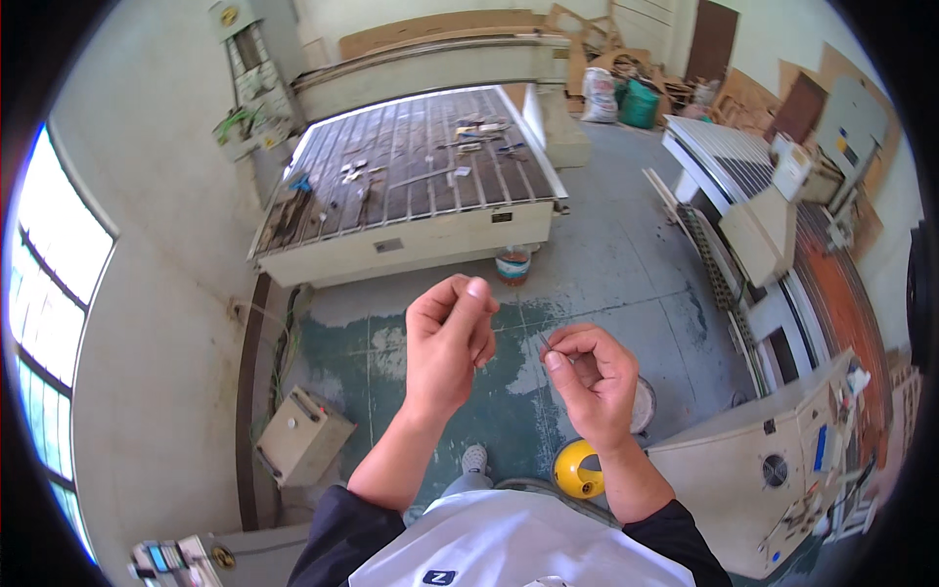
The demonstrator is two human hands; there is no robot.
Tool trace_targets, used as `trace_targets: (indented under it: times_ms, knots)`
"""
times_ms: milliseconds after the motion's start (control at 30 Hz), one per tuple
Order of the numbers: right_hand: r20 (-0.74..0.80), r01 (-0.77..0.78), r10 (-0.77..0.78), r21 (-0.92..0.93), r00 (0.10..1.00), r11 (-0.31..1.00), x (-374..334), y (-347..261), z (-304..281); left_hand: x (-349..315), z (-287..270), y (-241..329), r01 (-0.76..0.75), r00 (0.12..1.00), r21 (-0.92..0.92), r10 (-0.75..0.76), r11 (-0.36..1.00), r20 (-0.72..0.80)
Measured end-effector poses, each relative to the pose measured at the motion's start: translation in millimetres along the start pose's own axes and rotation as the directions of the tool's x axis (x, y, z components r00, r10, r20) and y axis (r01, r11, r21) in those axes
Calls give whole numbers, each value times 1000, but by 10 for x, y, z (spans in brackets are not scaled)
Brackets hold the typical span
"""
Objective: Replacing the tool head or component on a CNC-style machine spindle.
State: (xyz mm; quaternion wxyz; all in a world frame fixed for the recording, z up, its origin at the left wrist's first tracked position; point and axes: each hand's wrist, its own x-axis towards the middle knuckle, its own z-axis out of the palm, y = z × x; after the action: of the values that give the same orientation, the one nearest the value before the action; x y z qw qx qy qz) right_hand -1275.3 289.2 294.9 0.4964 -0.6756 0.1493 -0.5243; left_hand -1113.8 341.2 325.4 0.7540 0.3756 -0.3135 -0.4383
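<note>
My left hand [448, 338] is raised in front of me, thumb pressed against curled fingers. Whatever it may hold is too small or hidden to make out. Lower and to the right, my right hand [595, 383] pinches a thin dark needle-like piece [544, 341] between thumb and forefinger. The tip of that piece points up and left, toward the left hand. A gap separates the two hands, and both are held in the air above the floor.
Ahead stands a large slatted machine bed [421, 186] strewn with tools and scraps. A bucket [513, 264] sits by its front edge. At right is another machine [763, 235]; a yellow round object [579, 470] lies near my feet. A beige metal box [305, 435] is at left.
</note>
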Motion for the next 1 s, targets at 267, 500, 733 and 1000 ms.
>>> trace_targets:
  times_ms: [267,500,733,1000]
  knots:
    - [213,-517,474,272,855,811,-228,489,280,-644,-1149,-871,507,836,-212,-537,835,-117]
    - [374,-604,559,5,740,797,-416,1432,689,-1351,-2688,-1672,638,744,221,-516,738,-425]
    - [313,-848,790,140,527,511,-487,2267,1157,-1857,-3784,-1729,658,469,-207,-609,724,-640]
    - [238,-879,850,44,471,475,-192,3012,1544,-1308,-4565,-1606,667,350,-177,-515,723,-782]
